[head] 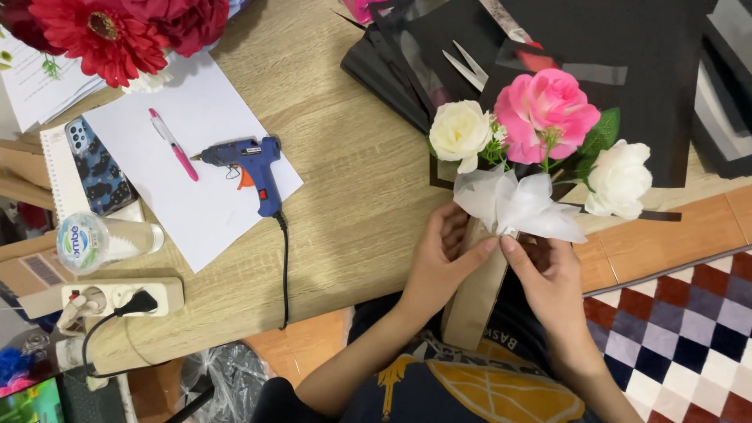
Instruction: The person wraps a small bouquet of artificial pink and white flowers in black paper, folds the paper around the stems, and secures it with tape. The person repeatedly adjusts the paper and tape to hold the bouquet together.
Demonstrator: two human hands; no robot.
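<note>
I hold a small bouquet over the table's front edge: a pink rose (546, 112) between two white roses (460, 130) (620, 180), with green leaves. Its stems are wrapped in a brown paper cone (478, 294) that points down toward my lap. A sheer white ribbon bow (518, 203) sits at the top of the cone. My left hand (442, 258) grips the cone from the left, thumb pressing at the bow's knot. My right hand (548, 274) pinches the knot from the right.
A blue glue gun (252, 166) and a pink pen (174, 144) lie on white paper at left. Nearby are a phone (92, 167), a plastic cup (102, 240), a power strip (106, 296) and red flowers (117, 31). Black paper sheets (627, 47) and scissors (466, 66) lie behind.
</note>
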